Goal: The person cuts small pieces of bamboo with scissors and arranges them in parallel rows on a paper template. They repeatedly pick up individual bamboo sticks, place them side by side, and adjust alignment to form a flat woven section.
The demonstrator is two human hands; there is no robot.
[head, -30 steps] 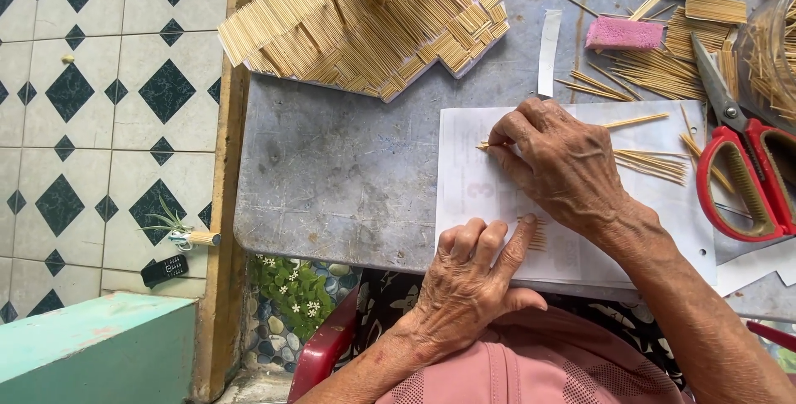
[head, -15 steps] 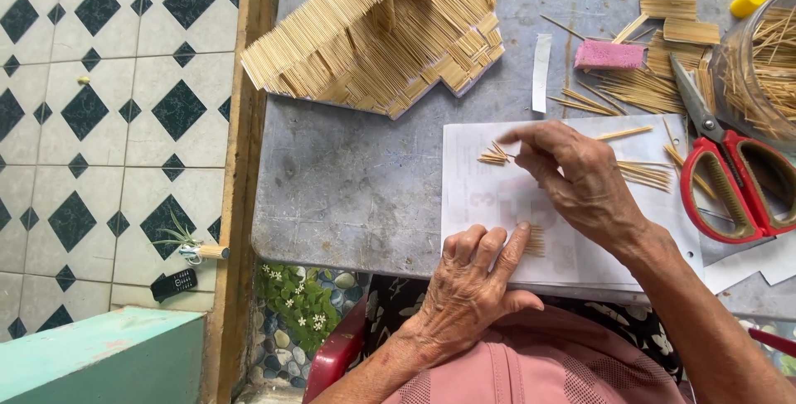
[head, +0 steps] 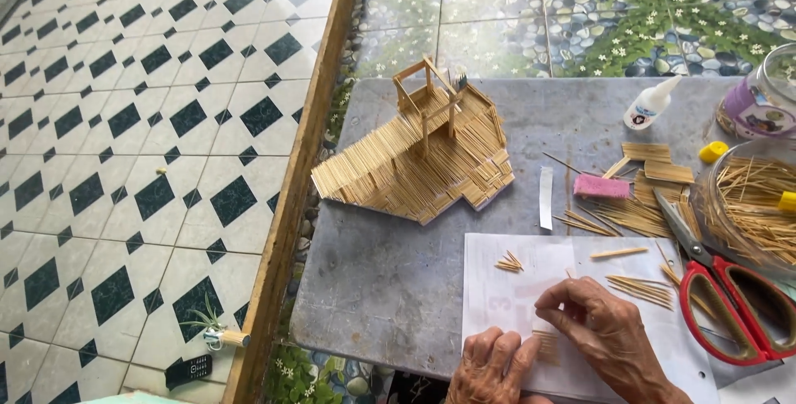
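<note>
At the bottom of the frame, your 2 hands rest on 1 white paper sheet [head: 506, 304]. Your left hand [head: 489, 371] lies flat, fingers together, beside a small row of glued wooden sticks [head: 546, 344]. Your right hand [head: 601, 333] pinches over that row with bent fingers. Right of it lie 1 pair of red-handled scissors [head: 730, 296]; in the upper middle, 1 stick-built model [head: 423, 155].

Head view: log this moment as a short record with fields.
Surface: grey table top
Left hand: flat on the white paper sheet, beside a small row of toothpicks
Right hand: fingertips on the same sheet
Model: wooden toothpick structure with a small frame on top
Tools: red-handled scissors, white glue bottle, pink sponge block
Stock: clear container of toothpicks
</note>
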